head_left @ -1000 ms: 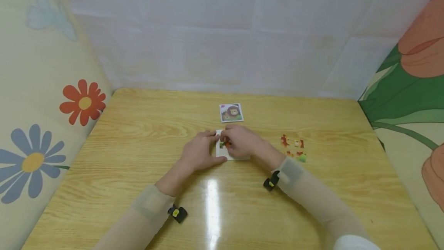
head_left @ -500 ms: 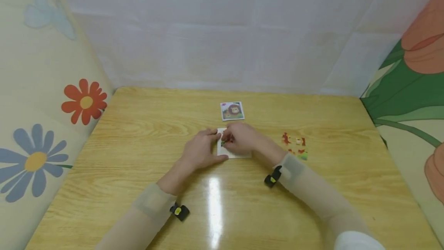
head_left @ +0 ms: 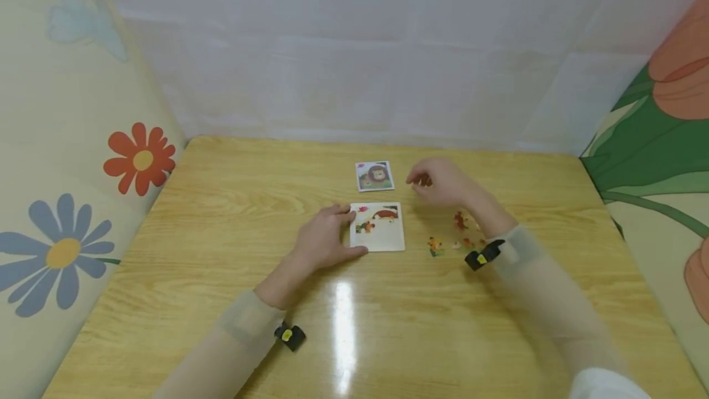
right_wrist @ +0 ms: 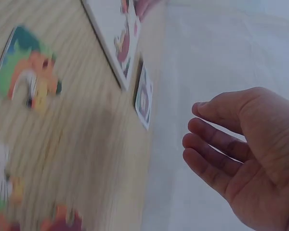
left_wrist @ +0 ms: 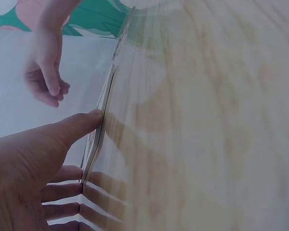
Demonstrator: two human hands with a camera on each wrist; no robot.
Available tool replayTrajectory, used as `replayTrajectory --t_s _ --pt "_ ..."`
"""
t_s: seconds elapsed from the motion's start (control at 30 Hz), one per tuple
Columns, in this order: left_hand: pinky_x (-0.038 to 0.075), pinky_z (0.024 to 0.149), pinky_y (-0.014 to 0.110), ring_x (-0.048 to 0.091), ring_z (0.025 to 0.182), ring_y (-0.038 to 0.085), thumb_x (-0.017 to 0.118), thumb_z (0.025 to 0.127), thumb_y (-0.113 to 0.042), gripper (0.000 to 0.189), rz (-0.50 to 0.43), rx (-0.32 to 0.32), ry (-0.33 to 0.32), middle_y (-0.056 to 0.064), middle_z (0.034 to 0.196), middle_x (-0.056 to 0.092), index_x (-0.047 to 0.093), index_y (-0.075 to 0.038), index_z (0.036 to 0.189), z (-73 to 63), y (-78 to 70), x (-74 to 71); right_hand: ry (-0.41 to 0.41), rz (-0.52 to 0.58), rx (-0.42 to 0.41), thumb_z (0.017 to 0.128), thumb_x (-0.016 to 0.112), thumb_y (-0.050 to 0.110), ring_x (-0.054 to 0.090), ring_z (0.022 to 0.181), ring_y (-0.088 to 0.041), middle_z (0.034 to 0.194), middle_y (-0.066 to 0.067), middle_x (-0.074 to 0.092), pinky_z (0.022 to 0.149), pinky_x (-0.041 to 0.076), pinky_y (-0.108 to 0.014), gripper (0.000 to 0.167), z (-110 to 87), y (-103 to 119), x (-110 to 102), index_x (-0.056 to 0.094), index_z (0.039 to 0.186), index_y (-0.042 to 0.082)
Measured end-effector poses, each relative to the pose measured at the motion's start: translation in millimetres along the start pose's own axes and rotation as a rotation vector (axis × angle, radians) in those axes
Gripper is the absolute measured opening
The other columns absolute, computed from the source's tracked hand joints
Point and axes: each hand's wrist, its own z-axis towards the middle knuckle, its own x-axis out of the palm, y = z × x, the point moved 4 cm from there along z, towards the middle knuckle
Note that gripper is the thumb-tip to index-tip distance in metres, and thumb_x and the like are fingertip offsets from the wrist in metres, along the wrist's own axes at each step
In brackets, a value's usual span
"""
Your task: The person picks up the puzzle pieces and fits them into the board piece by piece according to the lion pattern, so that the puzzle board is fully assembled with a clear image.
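A white puzzle board (head_left: 382, 241) lies at the middle of the table, with several joined pieces filling its far edge and far left part. My left hand (head_left: 321, 240) holds its left side, thumb at the near corner and fingers along the left edge. In the left wrist view, the thumb and fingers (left_wrist: 72, 126) meet the board's edge. My right hand (head_left: 441, 185) is raised to the board's far right. Its loosely bent fingers (right_wrist: 209, 166) hold nothing in the right wrist view. Below it lies an orange and green puzzle piece (head_left: 436, 246).
Several more loose puzzle pieces (head_left: 460, 221) lie at the right, partly covered by the right forearm. Beyond the board sits a square card with a lion picture (head_left: 375, 176). A white cloth (head_left: 343, 79) rises behind the table (head_left: 249, 183).
My right hand has left the board and moved right and away, uncovering the pieces on it. A piece to the board's right now shows. The left hand has stayed on the board.
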Motion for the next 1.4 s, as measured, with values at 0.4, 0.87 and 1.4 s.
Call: replayTrajectory --t_s 0.4,0.87,1.4 --pt "0.046 0.121 0.057 0.047 0.153 0.038 0.085 0.082 -0.059 0.088 0.011 -0.001 -0.001 0.015 0.162 0.053 0.061 -0.007 0.149 1.0 -0.9 -1.2 0.037 -0.069 0.074 0.1 0.063 0.005 0.073 0.098 -0.03 0.107 -0.016 0.077 0.088 0.064 -0.049 0.02 -45.5 -39.0 -18.7 0.078 0.113 0.0" --pt "0.045 0.122 0.057 0.046 0.153 0.039 0.084 0.083 -0.06 0.088 0.016 -0.004 0.007 0.015 0.163 0.052 0.06 -0.007 0.149 1.3 -1.9 -1.5 0.074 -0.109 0.096 0.094 0.071 0.003 0.072 0.088 -0.024 0.099 -0.012 0.077 0.079 0.065 -0.044 0.016 -82.1 -55.2 -16.0 0.079 0.108 0.001" --pt "0.045 0.122 0.058 0.047 0.152 0.04 0.084 0.083 -0.058 0.087 0.009 -0.001 -0.001 0.016 0.162 0.053 0.061 -0.006 0.149 -0.4 -2.3 -1.4 0.137 -0.125 0.084 0.086 0.077 0.001 0.069 0.087 -0.018 0.099 -0.009 0.076 0.078 0.063 -0.038 0.022 -90.5 -56.8 3.0 0.079 0.108 0.003"
